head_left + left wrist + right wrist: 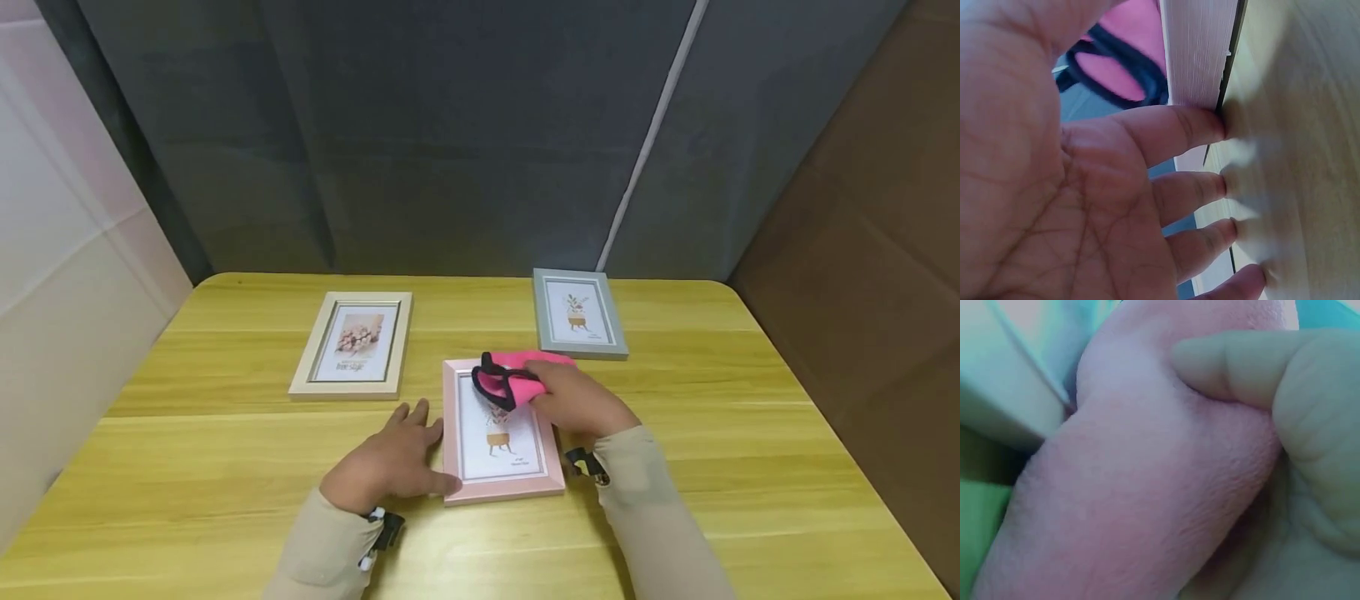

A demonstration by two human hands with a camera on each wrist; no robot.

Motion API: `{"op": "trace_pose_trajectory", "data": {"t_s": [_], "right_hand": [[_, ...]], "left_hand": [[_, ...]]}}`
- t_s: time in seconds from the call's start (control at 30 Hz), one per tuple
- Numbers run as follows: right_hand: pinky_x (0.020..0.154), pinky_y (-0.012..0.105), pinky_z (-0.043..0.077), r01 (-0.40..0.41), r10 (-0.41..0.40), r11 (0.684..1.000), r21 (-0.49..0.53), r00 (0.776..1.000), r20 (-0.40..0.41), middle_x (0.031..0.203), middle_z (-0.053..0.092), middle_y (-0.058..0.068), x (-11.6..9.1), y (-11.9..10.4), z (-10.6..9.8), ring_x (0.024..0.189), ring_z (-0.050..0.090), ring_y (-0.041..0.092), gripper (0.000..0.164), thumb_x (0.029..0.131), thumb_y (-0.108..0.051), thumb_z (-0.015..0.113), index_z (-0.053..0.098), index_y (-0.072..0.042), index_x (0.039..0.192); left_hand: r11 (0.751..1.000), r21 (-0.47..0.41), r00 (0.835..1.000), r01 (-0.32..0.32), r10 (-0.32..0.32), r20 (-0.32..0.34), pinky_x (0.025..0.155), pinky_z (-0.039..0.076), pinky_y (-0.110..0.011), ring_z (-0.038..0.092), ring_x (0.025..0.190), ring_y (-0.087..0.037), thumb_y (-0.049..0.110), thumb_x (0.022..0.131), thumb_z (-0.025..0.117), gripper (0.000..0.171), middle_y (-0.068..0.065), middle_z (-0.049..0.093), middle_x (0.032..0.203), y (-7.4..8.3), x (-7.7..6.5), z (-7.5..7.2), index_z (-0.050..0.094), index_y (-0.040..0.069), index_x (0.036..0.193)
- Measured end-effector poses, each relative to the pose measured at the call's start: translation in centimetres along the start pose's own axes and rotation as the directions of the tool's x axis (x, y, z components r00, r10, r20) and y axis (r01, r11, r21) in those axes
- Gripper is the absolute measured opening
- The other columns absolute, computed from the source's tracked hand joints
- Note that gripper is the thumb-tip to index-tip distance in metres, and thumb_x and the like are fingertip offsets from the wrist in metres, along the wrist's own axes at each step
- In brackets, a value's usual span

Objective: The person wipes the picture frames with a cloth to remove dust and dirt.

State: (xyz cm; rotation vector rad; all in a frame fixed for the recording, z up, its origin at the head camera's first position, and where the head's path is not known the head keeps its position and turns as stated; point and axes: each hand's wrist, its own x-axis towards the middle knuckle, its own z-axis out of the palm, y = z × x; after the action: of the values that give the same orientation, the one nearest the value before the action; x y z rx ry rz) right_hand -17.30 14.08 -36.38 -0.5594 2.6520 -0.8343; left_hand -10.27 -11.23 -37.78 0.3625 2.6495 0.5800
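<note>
A pink picture frame [517, 488] lies face up near the middle of the table, a potted-plant print behind its pane. My left hand [390, 462] rests at its lower left, thumb on the corner and index finger against the side. In the left wrist view the other fingers [1194, 194] spread out with their tips on the tabletop. My right hand [581, 400] grips a bunched pink cloth [525, 392] with black edging against the upper part of the pane. The right wrist view has the thumb pressing into the folded cloth [1110, 487]; the fingers beneath are hidden.
A cream picture frame [306, 383] lies at the back left of the wooden table [225, 467]. At the back right lies a grey-blue picture frame [581, 350], close to the table's far edge. A dark curtain [450, 150] hangs behind.
</note>
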Motion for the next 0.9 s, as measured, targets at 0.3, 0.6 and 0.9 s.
{"op": "trace_pose_trajectory", "data": {"t_s": [0.3,0.6,0.9], "right_hand": [[0.077,0.043,0.049,0.016,0.007,0.998,0.057,0.925,-0.38,0.108,0.065,0.014,-0.7,1.0,-2.6,0.09,0.057,0.031,0.03,0.097,-0.006,0.055,0.058,-0.007,0.126],[0.109,0.046,0.039,-0.042,-0.005,0.974,-0.221,0.979,-0.204,0.138,0.057,0.014,0.2,0.0,0.2,0.126,0.053,0.03,0.044,0.095,-0.005,0.064,0.055,-0.003,0.138],[0.113,0.045,0.033,0.028,-0.082,0.908,-0.418,0.991,-0.11,0.142,0.054,0.014,0.8,-2.5,2.6,0.134,0.047,0.032,0.047,0.093,-0.01,0.067,0.056,-0.003,0.138]], "left_hand": [[1.0,-0.02,1.0,-0.002,0.002,0.028,0.109,0.026,-0.067,0.011,0.144,-0.054,0.046,0.078,0.081,0.092,-0.032,0.017,0.158,0.5,0.0,0.0,0.045,-0.005,0.145],[1.0,0.008,0.999,-0.03,0.03,0.031,0.106,0.029,-0.069,0.011,0.141,-0.059,0.047,0.075,0.082,0.092,-0.036,0.018,0.155,1.3,-0.3,0.2,0.048,-0.003,0.144],[0.999,0.033,0.999,-0.042,0.041,0.033,0.105,0.03,-0.068,0.013,0.139,-0.062,0.049,0.076,0.081,0.092,-0.04,0.019,0.153,1.3,-0.2,0.6,0.049,-0.006,0.142]]}}
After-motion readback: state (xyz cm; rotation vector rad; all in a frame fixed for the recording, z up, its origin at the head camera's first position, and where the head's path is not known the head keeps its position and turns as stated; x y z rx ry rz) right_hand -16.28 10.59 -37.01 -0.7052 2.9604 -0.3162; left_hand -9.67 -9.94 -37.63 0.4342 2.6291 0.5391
